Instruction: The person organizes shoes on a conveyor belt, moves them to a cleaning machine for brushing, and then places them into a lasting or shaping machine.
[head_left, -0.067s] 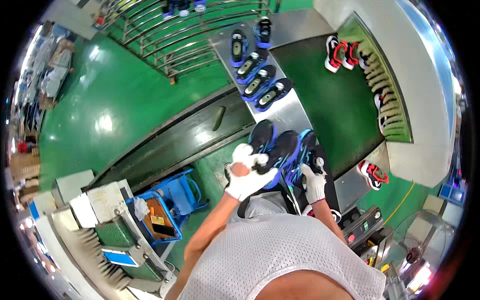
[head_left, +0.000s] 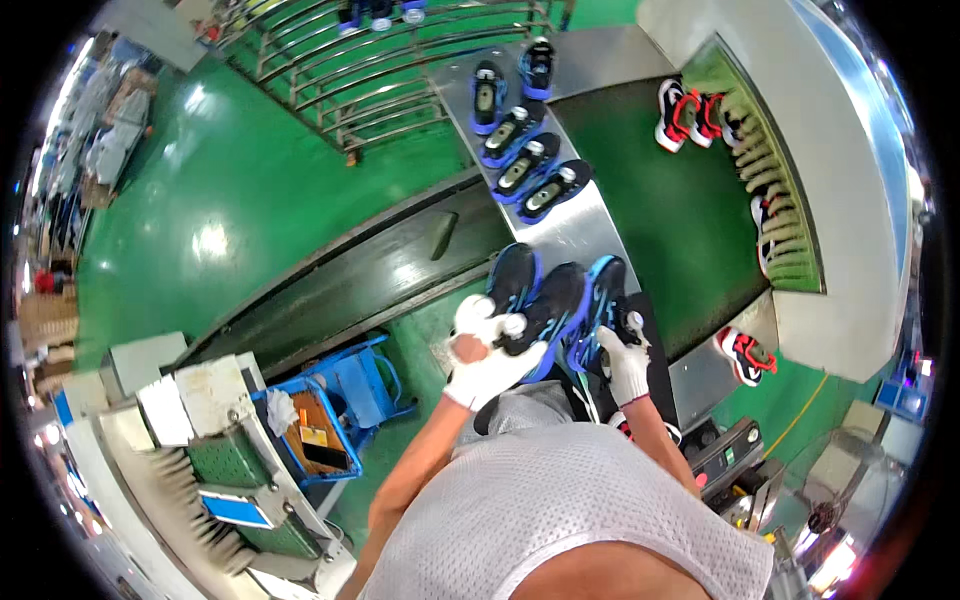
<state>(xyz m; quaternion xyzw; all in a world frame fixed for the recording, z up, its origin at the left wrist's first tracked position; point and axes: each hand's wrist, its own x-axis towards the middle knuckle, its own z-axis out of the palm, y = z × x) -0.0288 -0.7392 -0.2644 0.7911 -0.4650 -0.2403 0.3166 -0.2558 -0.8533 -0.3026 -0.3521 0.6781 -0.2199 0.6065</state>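
Both my hands wear white gloves and hold black sneakers with blue-purple soles, close together in front of my body. My left hand (head_left: 490,350) is closed at the heel ends of the left sneaker (head_left: 516,272) and the middle sneaker (head_left: 556,302); its exact grip on each is partly hidden. In my right hand (head_left: 626,366) is the right sneaker (head_left: 604,292), which has light-blue trim, gripped near its heel. A round white knob (head_left: 636,321) shows beside that hand. Just beyond, several matching sneakers (head_left: 526,165) stand on a metal ledge (head_left: 585,222).
Right of the ledge runs a green conveyor belt (head_left: 650,220) into a machine with a bristle curtain (head_left: 765,160). Red, black and white sneakers (head_left: 686,115) ride on it. A dark chute (head_left: 370,255) lies left. Nearby are a blue cart (head_left: 360,385), metal rack (head_left: 380,60) and control box (head_left: 728,455).
The left sneaker has shifted slightly left and away from the middle one. My hands keep their hold, and the surroundings have moved a little in the view.
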